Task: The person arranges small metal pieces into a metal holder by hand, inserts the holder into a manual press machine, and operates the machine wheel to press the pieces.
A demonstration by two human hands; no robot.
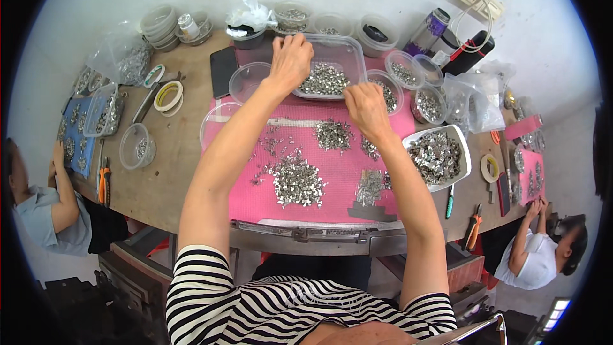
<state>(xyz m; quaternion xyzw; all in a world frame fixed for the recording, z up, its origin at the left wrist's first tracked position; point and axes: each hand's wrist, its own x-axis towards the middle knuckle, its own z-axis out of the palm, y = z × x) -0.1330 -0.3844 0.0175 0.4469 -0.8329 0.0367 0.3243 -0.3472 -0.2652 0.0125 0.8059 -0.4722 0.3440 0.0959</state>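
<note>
A clear rectangular plastic tub (348, 51) with small silvery metal pieces (324, 80) in it stands at the far side of the pink mat (255, 207). My left hand (292, 61) is closed on its left side, fingers curled over the rim. At its near right corner, my right hand (368, 110) is closed on the edge, the fingertips partly hidden. Nearer me on the mat lies a large heap of metal pieces (299, 181). Smaller piles (334, 135) and a batch of thin metal pins (370, 188) lie around it.
Round clear bowls (403, 69) ring the tub. A white tray of metal parts (437, 156) stands right of my right forearm. A black phone (223, 71), tape rolls (168, 98) and orange-handled pliers (472, 227) lie about. Two people sit at the far left and right.
</note>
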